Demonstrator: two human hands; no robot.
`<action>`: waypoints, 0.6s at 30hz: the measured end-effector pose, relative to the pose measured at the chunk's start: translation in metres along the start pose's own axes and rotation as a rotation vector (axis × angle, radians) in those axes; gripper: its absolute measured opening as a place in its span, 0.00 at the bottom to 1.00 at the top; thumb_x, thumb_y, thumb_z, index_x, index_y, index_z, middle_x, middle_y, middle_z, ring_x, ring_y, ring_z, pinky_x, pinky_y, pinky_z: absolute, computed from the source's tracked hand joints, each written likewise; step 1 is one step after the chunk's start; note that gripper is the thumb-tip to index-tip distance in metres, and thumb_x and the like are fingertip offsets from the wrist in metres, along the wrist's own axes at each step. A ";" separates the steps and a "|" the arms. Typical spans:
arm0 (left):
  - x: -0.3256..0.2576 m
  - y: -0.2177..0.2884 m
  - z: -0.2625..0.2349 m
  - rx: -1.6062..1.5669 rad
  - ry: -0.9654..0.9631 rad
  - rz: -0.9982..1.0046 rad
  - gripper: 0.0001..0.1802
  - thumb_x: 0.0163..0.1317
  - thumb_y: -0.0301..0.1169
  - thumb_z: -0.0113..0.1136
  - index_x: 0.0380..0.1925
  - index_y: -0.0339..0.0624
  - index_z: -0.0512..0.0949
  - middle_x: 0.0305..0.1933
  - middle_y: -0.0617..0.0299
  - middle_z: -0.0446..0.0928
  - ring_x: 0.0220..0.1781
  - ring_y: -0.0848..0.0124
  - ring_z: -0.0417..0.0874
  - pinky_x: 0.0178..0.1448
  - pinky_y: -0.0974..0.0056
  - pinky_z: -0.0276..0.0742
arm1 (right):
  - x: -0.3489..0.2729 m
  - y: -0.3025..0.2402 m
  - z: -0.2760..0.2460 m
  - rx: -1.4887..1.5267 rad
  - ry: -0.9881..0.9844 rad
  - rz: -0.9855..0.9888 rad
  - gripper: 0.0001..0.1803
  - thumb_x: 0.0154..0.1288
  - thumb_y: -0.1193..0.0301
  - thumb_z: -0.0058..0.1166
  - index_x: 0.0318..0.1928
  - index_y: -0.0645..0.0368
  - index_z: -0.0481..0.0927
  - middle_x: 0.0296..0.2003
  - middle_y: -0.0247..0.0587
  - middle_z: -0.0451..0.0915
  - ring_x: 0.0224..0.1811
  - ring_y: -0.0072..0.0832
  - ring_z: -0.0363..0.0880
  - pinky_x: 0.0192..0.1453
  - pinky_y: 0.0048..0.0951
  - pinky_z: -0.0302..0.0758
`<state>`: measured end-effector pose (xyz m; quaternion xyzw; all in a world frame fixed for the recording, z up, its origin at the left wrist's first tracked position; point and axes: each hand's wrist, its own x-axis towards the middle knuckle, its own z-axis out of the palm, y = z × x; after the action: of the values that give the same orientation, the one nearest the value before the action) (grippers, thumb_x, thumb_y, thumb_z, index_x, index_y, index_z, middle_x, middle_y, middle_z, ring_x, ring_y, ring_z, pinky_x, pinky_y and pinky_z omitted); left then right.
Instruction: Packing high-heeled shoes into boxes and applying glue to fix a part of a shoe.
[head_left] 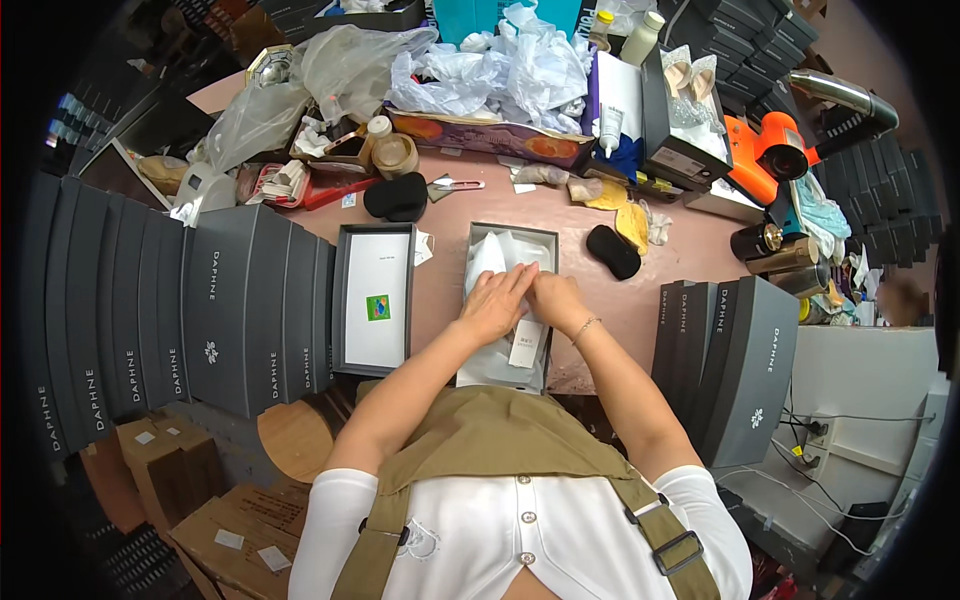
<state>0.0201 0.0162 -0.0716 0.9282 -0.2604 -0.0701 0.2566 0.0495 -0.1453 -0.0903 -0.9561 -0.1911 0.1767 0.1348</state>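
Observation:
In front of me lies an open grey shoebox [554, 245], with white tissue paper [520, 248] bunched inside it. My left hand [494, 304] rests on the tissue, fingers stretched out and together. Beside it, my right hand [558, 302] is closed at the box's right side, its fingertips bent down into the tissue; what they pinch is hidden. A small white carton [523, 346] lies in the near part of the shoebox, just below my hands. Left of the shoebox is a grey box lid [376, 262], white inside, with a green sticker [377, 307] on it.
Grey shoeboxes [232, 310] stand in a row at left, with more shoeboxes [745, 370] at right. Black pads [612, 252], yellow sponges [631, 226] and a carton of crumpled plastic [490, 140] lie beyond. An orange heat gun [770, 150] is at far right.

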 end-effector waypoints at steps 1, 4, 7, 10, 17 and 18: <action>-0.006 -0.001 0.003 0.063 0.027 -0.004 0.37 0.55 0.35 0.61 0.64 0.40 0.60 0.63 0.49 0.65 0.62 0.57 0.68 0.65 0.52 0.59 | -0.001 -0.009 -0.003 -0.103 -0.033 0.017 0.15 0.55 0.69 0.53 0.44 0.60 0.77 0.33 0.46 0.82 0.36 0.38 0.82 0.49 0.48 0.68; -0.023 -0.003 0.012 0.213 0.066 -0.006 0.31 0.54 0.36 0.61 0.58 0.38 0.66 0.59 0.51 0.68 0.61 0.59 0.68 0.64 0.51 0.59 | 0.016 -0.009 0.019 -0.193 0.108 0.048 0.31 0.55 0.71 0.53 0.61 0.60 0.64 0.31 0.41 0.81 0.35 0.38 0.81 0.49 0.50 0.66; -0.033 0.003 0.013 0.292 0.013 -0.032 0.22 0.52 0.37 0.60 0.46 0.37 0.75 0.51 0.54 0.72 0.57 0.62 0.70 0.63 0.51 0.59 | 0.023 -0.009 0.008 -0.136 0.159 -0.010 0.33 0.56 0.70 0.54 0.64 0.60 0.61 0.32 0.43 0.80 0.35 0.38 0.80 0.50 0.50 0.65; -0.031 0.002 0.012 0.347 -0.014 -0.073 0.13 0.51 0.38 0.58 0.32 0.40 0.80 0.41 0.58 0.72 0.51 0.65 0.71 0.61 0.52 0.60 | 0.008 -0.019 -0.026 0.027 0.417 -0.093 0.30 0.58 0.72 0.53 0.62 0.61 0.63 0.35 0.47 0.80 0.36 0.40 0.79 0.49 0.50 0.66; -0.025 0.023 -0.026 -0.779 0.441 -0.245 0.20 0.60 0.46 0.55 0.46 0.45 0.75 0.50 0.60 0.75 0.57 0.65 0.71 0.53 0.53 0.67 | -0.020 0.002 -0.141 0.852 0.578 -0.077 0.15 0.65 0.69 0.53 0.50 0.64 0.76 0.33 0.45 0.81 0.30 0.26 0.78 0.35 0.26 0.73; -0.032 0.051 -0.044 -1.404 0.340 -0.413 0.22 0.61 0.48 0.54 0.49 0.46 0.73 0.50 0.60 0.76 0.55 0.65 0.73 0.50 0.55 0.70 | -0.021 -0.013 -0.140 0.845 0.694 -0.061 0.13 0.68 0.68 0.50 0.46 0.64 0.78 0.30 0.40 0.81 0.28 0.21 0.75 0.33 0.24 0.71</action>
<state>-0.0187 0.0151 -0.0078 0.5743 0.0682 -0.1223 0.8066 0.0818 -0.1687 0.0466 -0.8148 -0.0756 -0.0916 0.5674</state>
